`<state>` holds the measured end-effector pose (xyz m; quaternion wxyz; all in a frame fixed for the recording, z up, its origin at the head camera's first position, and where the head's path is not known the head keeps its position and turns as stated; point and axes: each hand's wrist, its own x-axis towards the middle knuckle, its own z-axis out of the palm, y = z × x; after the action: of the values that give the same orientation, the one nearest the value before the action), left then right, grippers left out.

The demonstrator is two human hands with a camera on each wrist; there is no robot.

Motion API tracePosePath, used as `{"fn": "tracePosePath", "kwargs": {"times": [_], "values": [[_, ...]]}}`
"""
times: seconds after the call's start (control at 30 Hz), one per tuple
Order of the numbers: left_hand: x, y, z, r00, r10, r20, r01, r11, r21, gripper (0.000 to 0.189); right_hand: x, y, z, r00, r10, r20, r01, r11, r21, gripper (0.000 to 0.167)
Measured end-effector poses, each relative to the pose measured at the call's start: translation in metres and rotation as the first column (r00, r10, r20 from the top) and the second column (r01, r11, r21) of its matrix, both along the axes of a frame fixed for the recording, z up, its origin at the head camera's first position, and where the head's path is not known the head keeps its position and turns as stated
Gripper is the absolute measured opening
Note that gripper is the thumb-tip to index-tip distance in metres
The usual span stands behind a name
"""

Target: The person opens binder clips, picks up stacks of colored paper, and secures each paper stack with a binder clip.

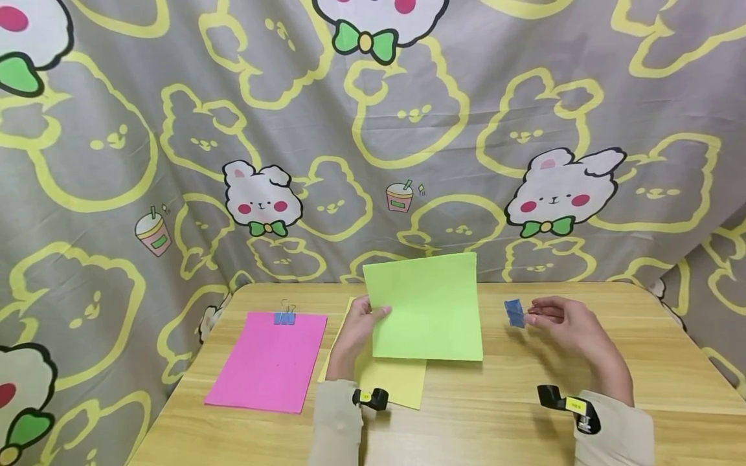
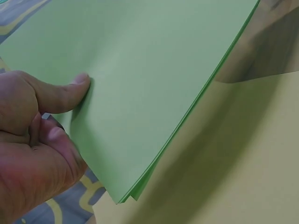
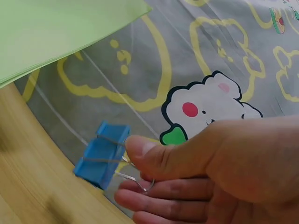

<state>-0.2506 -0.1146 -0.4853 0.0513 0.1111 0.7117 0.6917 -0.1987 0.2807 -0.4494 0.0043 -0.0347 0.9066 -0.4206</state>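
Note:
My left hand [image 1: 359,330] pinches a thin stack of green paper [image 1: 428,310] by its left edge, thumb on the front face. The stack is raised and tilted above the table; in the left wrist view its sheets [image 2: 140,93] part slightly at the lower corner. To the right, my right hand [image 1: 571,327] holds a blue binder clip [image 1: 515,313] by its wire handles, apart from the paper. In the right wrist view the thumb and fingers touch the handles of the clip [image 3: 103,154]. Yellow paper [image 1: 402,382] lies beneath the green stack, partly hidden by it.
Pink paper [image 1: 271,366] lies at the left of the wooden table [image 1: 466,421], with another blue binder clip [image 1: 284,318] on its top edge. A grey patterned curtain [image 1: 332,129] hangs behind the table and along its sides.

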Motion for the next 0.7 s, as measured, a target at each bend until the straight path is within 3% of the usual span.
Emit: {"fn": "tracePosePath", "kwargs": {"times": [0.43,0.7], "values": [[-0.001,-0.004,0.000,1.000,-0.013,0.010,0.013,1.000,0.022,0.028,0.005,-0.008,0.010,0.999,0.027,0.024,-0.025,0.996,-0.087,0.061],[0.000,-0.002,0.003,1.000,-0.006,-0.014,0.006,1.000,0.002,0.030,0.003,-0.008,0.012,0.998,0.051,-0.024,-0.054,0.983,-0.177,0.057]]}}
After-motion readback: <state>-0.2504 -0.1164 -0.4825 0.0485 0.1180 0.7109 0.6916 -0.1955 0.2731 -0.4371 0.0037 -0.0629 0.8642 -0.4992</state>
